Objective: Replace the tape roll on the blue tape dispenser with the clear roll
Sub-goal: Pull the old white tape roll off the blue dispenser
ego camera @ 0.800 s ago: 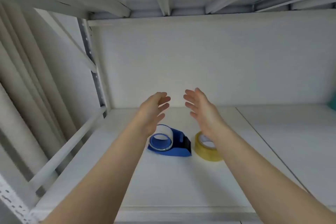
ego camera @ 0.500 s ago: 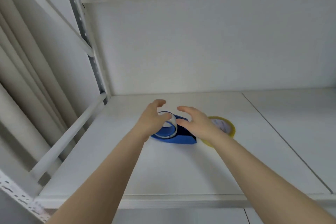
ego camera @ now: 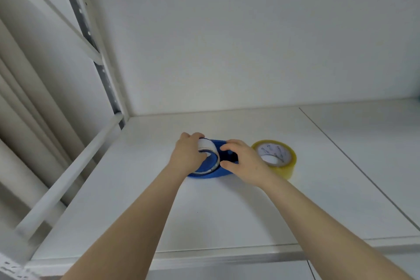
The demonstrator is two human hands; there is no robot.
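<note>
The blue tape dispenser lies on its side in the middle of the white shelf. A whitish tape roll sits in it. My left hand is closed around that roll, thumb inside its ring. My right hand grips the dispenser's right end, fingers on its far edge and thumb on the near edge. A yellowish translucent tape roll with a white core lies flat just right of my right hand, partly hidden by the wrist.
The shelf has a white back wall and a metal upright with a rail at the left. A seam splits the shelf board to the right. The front lip runs below my forearms.
Both hands came down from above the shelf onto the dispenser. The left closed on the mounted roll and the right closed on the dispenser body. The camera tilted down.
</note>
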